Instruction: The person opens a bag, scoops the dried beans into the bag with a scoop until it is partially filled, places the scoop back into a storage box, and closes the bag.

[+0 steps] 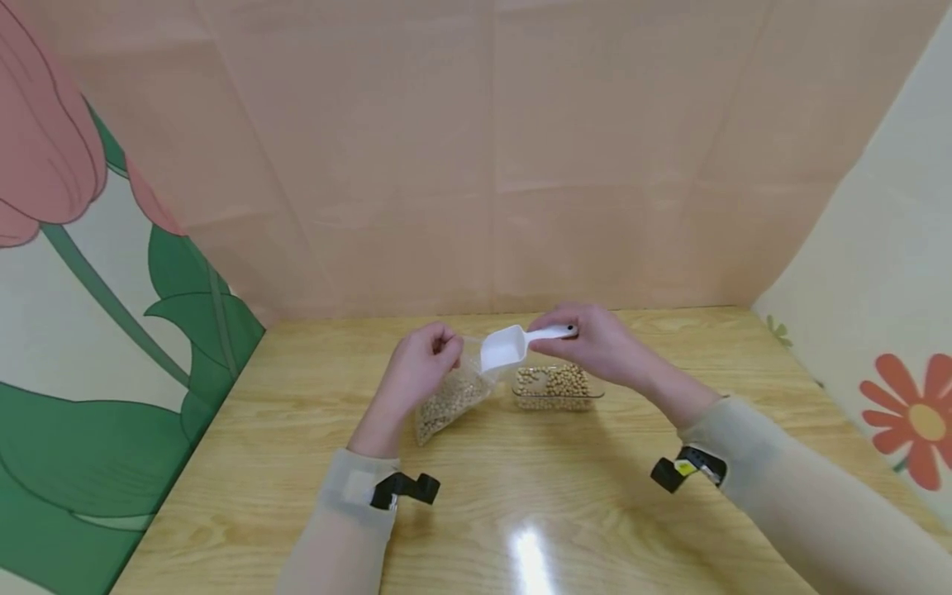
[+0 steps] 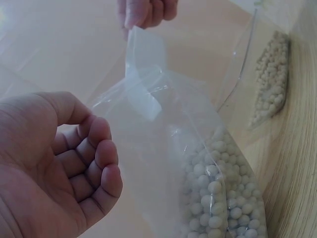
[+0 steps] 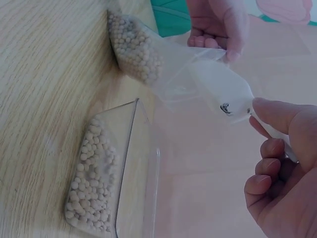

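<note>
A clear plastic bag (image 1: 452, 398) partly filled with pale round beans, likely soybeans, leans on the table. My left hand (image 1: 422, 364) pinches the bag's upper edge between thumb and forefinger, the other fingers curled. By its handle, my right hand (image 1: 595, 343) grips a white plastic scoop (image 1: 503, 349). The scoop's front end reaches into the bag's mouth in the left wrist view, and no beans show in its bowl. Just right of the bag stands a clear rectangular container (image 3: 130, 116) holding the same beans (image 3: 91, 193), below my right hand.
The wood-grain table (image 1: 476, 496) spreads out in front of the person. A pinkish cloth backdrop (image 1: 483, 165) rises behind it. Flower-printed panels stand at the left (image 1: 74, 330) and right (image 1: 878, 289). Black cameras are strapped to both sleeves.
</note>
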`<state>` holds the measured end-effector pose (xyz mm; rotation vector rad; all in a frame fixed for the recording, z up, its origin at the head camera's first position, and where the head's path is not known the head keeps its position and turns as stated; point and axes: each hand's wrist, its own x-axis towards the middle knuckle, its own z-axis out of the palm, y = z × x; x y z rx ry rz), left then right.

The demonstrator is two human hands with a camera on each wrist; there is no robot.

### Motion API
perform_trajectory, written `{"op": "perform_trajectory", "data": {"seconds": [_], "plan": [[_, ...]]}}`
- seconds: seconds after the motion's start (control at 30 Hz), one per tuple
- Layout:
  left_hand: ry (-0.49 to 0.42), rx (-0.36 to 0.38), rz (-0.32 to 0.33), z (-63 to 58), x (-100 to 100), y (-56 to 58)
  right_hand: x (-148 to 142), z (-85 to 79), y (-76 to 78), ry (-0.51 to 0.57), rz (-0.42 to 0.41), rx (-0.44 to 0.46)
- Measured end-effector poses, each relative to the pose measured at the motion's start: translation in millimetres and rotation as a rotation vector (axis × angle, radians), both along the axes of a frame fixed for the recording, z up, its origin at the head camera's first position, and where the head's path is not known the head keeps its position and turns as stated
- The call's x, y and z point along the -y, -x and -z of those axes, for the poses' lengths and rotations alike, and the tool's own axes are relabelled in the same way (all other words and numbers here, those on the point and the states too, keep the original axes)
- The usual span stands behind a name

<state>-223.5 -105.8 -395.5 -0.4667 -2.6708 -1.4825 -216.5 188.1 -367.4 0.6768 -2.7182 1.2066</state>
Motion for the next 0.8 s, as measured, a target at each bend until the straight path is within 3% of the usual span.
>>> {"op": "perform_trajectory", "data": {"seconds": [0.43, 0.8], "plan": [[-0.018, -0.02, -0.008, 2.3, -3.1, -3.2, -33.7, 0.4, -11.3, 0.049, 0.064, 0.051], [-0.055, -0.022, -0.065, 5.2, -3.0, -12.8, -62.6, 27.3, -21.3, 0.066, 0.161, 0.052]]}}
